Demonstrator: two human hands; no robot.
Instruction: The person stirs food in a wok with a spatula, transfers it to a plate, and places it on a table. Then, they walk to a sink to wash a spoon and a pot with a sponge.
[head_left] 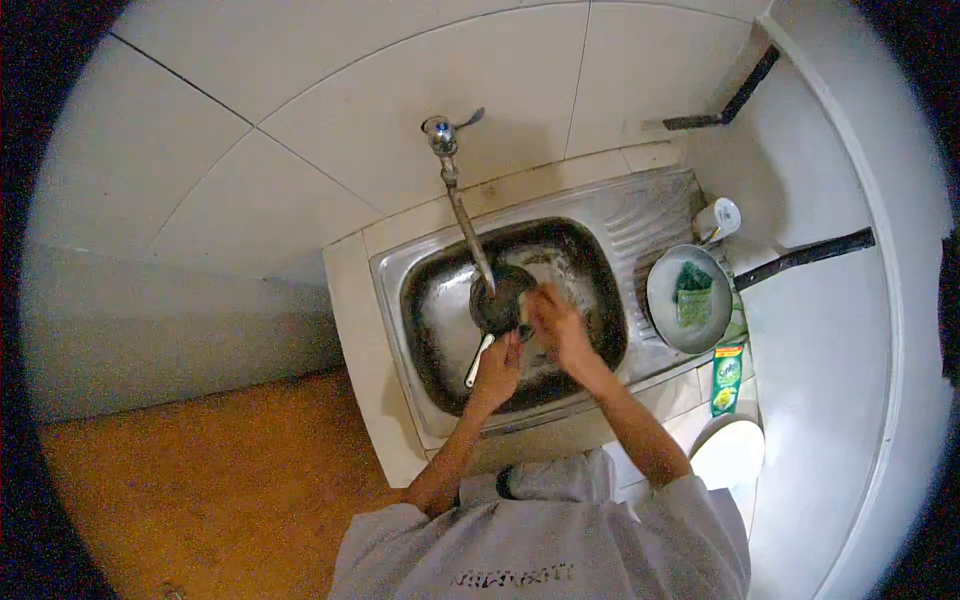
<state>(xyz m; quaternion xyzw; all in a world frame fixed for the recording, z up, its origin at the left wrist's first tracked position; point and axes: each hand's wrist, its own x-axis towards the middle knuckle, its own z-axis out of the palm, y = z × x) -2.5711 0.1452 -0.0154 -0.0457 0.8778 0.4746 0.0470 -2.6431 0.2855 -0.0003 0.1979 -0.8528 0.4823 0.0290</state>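
My left hand [498, 368] is over the sink basin [438, 352], its fingers closed near a small dark piece that I cannot make out. My right hand [556, 322] is just to the right, blurred by motion, with something pale at its fingertips. Behind both hands, a dark round pan [494, 308] sits in the basin under the spout of the faucet [466, 215]. A pale, slim handle [480, 361] slants down just left of my left hand. My fingers partly cover the pan's lower right side.
On the ribbed drainboard [640, 225] stand a grey bowl [660, 290] with a green scouring pad [692, 290] in it and a white cup [716, 220]. A green packet [727, 380] and a white round item [733, 450] lie on the tiled counter. Walls close in behind and right.
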